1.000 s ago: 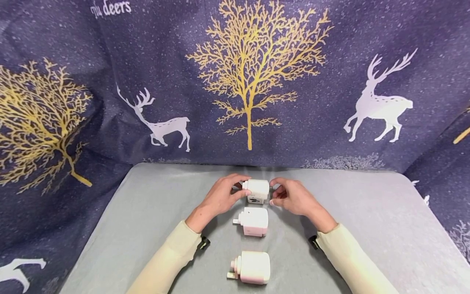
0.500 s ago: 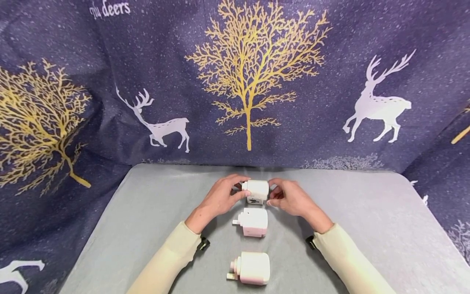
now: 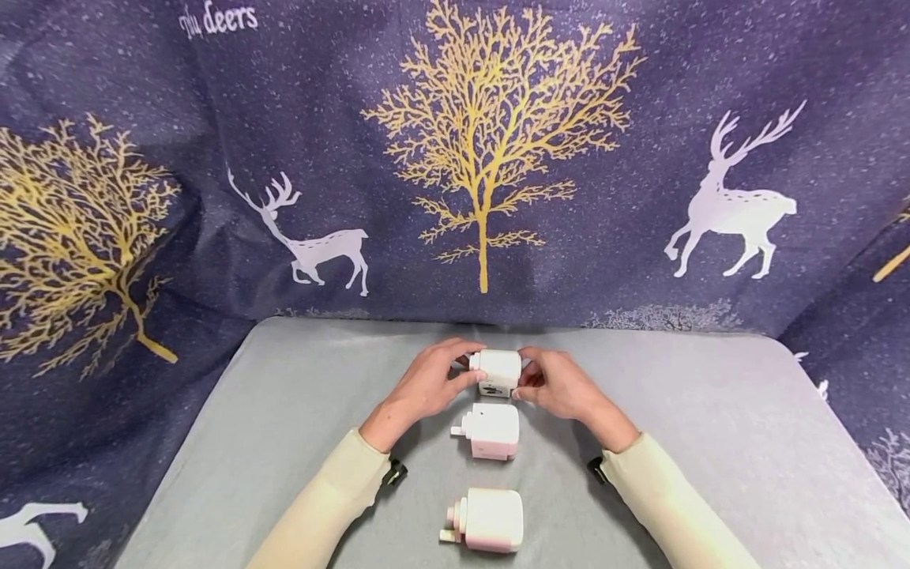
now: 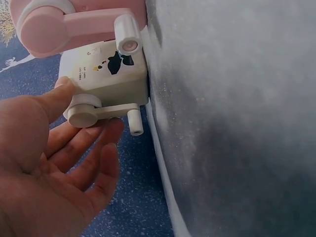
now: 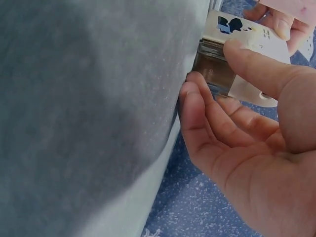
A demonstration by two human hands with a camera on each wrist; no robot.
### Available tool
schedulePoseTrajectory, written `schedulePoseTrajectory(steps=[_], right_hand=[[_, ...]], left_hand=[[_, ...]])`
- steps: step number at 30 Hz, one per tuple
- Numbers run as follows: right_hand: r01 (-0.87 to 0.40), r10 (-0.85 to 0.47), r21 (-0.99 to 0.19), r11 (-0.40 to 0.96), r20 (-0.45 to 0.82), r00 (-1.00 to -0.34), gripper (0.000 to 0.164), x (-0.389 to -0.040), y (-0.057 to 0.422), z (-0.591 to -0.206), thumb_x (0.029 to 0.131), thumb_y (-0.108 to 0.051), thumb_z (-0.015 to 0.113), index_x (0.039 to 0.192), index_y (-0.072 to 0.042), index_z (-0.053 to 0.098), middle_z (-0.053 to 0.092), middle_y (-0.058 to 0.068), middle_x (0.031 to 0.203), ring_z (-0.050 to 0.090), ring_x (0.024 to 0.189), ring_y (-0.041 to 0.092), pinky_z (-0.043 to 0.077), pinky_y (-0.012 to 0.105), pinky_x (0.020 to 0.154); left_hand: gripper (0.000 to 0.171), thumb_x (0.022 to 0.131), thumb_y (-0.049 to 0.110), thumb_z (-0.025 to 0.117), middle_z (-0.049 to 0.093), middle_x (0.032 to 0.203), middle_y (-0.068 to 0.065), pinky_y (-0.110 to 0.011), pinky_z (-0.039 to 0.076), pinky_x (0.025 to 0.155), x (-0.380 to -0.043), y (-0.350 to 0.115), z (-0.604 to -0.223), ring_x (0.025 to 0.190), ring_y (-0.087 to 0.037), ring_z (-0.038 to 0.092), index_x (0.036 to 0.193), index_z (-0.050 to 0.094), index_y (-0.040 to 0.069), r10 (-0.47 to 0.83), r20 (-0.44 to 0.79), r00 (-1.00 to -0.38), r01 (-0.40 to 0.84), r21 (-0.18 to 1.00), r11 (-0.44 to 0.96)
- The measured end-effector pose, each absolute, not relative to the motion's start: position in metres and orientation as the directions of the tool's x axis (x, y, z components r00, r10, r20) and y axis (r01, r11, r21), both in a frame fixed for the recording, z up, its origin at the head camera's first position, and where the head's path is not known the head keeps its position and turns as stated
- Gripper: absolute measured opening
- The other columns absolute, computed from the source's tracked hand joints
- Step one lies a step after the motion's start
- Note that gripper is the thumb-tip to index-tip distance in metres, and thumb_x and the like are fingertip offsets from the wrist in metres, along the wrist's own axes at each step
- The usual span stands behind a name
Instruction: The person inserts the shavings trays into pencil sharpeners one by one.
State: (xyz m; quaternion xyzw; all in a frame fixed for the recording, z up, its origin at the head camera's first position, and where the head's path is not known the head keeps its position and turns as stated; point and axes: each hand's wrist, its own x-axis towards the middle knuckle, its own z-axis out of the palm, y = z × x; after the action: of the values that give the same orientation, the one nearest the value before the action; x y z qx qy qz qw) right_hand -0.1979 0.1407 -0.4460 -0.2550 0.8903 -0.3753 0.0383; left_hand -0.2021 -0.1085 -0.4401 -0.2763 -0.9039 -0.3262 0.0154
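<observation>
At the far end of the row sits a cream crank pencil sharpener (image 3: 500,365) with a dark printed picture on its side. My left hand (image 3: 425,383) grips its crank end, thumb on one side and fingers on the other; the crank (image 4: 111,110) shows in the left wrist view. At the opposite end my right hand (image 3: 567,385) holds the sharpener by its translucent brownish drawer (image 5: 213,70), thumb against the printed side's edge and curled fingers across. The drawer looks nearly flush with the body. Nearer stands a pale pink sharpener (image 3: 494,431), apart from both hands.
Another pale pink sharpener (image 3: 494,519) stands closest to the front, its crank pointing left. All rest on a grey-covered table (image 3: 298,395). Behind it hangs a dark blue cloth (image 3: 419,292) printed with trees and deer.
My right hand has shifted slightly left, closing the small gap between its fingers and the cream sharpener's body. The left hand and the pink sharpeners have stayed in place.
</observation>
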Motion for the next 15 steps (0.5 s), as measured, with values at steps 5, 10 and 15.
schedulePoseTrajectory(steps=[5,10,15], right_hand=[[-0.431,-0.484,-0.673,0.602,0.122,-0.867,0.039,-0.1968,0.1381,-0.4452,0.075,-0.009,0.081,0.108,-0.005,0.061,0.069,-0.003,0.079,0.063,0.067,0.010,0.054,0.031,0.066],[-0.434,-0.480,-0.664,0.609,0.127,-0.868,0.040,-0.1961,0.1377,-0.4446,0.074,-0.010,0.082,0.108,-0.005,0.061,0.069,-0.002,0.079,0.063,0.067,0.011,0.054,0.031,0.066],[-0.441,-0.478,-0.653,0.615,0.136,-0.868,0.038,-0.1969,0.1383,-0.4464,0.074,-0.010,0.082,0.106,-0.006,0.061,0.068,-0.003,0.079,0.062,0.067,0.011,0.054,0.031,0.066]], left_hand=[[0.051,0.093,0.045,0.061,0.057,0.124,0.011,-0.032,0.051,0.083,-0.2023,-0.1085,-0.4393,0.100,-0.007,0.058,0.137,0.057,0.020,0.495,0.201,-0.845,0.511,0.575,0.639],[0.050,0.094,0.044,0.061,0.057,0.124,0.010,-0.032,0.051,0.082,-0.2019,-0.1082,-0.4398,0.100,-0.010,0.059,0.138,0.057,0.020,0.499,0.202,-0.843,0.515,0.573,0.638],[0.050,0.093,0.044,0.061,0.058,0.122,0.010,-0.032,0.051,0.081,-0.2024,-0.1076,-0.4398,0.100,-0.012,0.060,0.137,0.057,0.019,0.503,0.217,-0.837,0.527,0.570,0.630]])
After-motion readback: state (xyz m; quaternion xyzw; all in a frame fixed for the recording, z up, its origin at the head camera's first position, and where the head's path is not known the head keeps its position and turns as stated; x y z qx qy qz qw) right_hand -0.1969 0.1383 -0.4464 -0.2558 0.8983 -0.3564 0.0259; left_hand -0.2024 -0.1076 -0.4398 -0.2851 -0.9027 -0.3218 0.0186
